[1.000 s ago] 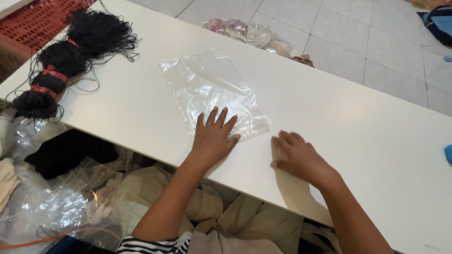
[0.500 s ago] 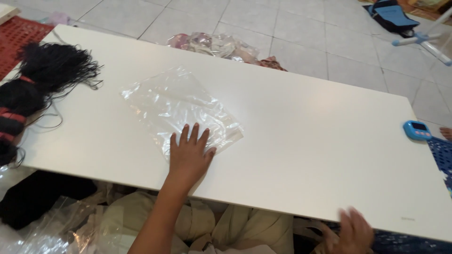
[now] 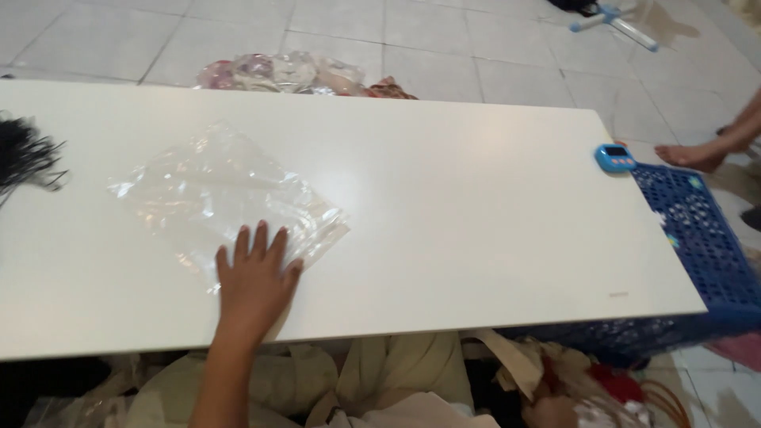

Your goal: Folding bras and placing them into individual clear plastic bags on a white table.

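Note:
A clear, crinkled plastic bag [image 3: 214,194] lies flat on the white table [image 3: 476,214]. My left hand [image 3: 254,281] rests palm-down on the bag's near corner, fingers spread, gripping nothing. My right hand [image 3: 547,412] is down below the table's front edge, among cloth and plastic. Only a small part of it shows, so I cannot tell whether it holds anything.
Black stringy bundles [image 3: 24,158] lie at the table's left edge. A small blue device [image 3: 614,157] sits on the far right corner, above a blue perforated crate [image 3: 697,238]. Wrapped bundles [image 3: 285,73] lie on the tiled floor behind. Another person's foot [image 3: 697,154] is at the right. Beige cloth [image 3: 388,372] lies under the table.
My right hand left the tabletop and dropped below the front edge to the right. The view swung right, which brought in the crate and the blue device. My left hand stayed on the bag.

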